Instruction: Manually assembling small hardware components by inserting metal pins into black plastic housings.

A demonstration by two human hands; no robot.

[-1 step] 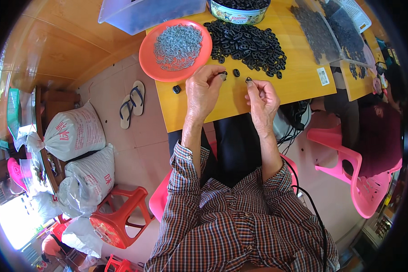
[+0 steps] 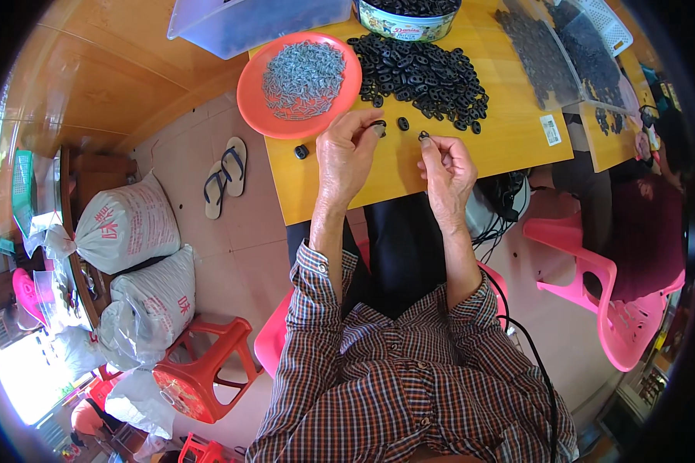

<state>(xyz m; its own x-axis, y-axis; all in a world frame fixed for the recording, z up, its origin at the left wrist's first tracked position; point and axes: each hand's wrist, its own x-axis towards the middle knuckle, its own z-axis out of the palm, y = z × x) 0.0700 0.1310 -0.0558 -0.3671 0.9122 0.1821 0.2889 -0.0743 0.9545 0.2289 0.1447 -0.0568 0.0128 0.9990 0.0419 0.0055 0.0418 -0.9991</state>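
left fingers pinching black link | right fingers pinching dark bit, too small to identify | links likely light, stiff, slippery; grip rims | spare link between both hands' fingers, link pile beyond

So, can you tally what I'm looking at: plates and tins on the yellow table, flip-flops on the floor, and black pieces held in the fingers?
Plate: 1
Tin: 1
Flip-flops: 2
Held black pieces: 2, one in the left hand, one in the right hand
Total: 6
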